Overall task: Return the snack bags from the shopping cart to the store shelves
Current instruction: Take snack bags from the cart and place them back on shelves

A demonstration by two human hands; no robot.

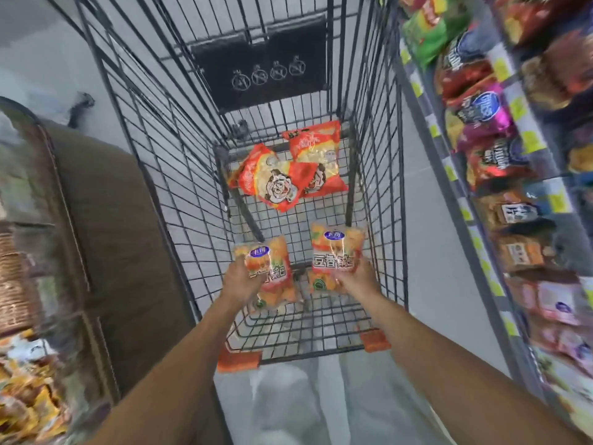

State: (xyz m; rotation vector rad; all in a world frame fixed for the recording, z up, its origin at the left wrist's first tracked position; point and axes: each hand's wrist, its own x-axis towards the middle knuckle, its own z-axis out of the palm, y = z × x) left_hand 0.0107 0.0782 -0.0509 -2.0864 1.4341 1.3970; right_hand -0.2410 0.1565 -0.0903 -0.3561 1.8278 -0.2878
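I look down into a black wire shopping cart point(179, 175). My left hand point(242, 279) grips an orange snack bag point(272, 268) by its left side, inside the cart near the front. My right hand point(356, 277) grips a second orange snack bag point(337, 248) of the same kind, held slightly higher. Two red-and-yellow snack bags point(276, 181) point(317, 149) lie overlapping on the cart floor toward the far end. The store shelves point(481, 239), packed with snack bags, run along the right side.
A brown rack point(106, 220) with woven baskets and yellow packets stands to the left of the cart. The black fold-down child seat panel point(263, 59) closes the cart's far end. Grey floor shows between the cart and the right shelves.
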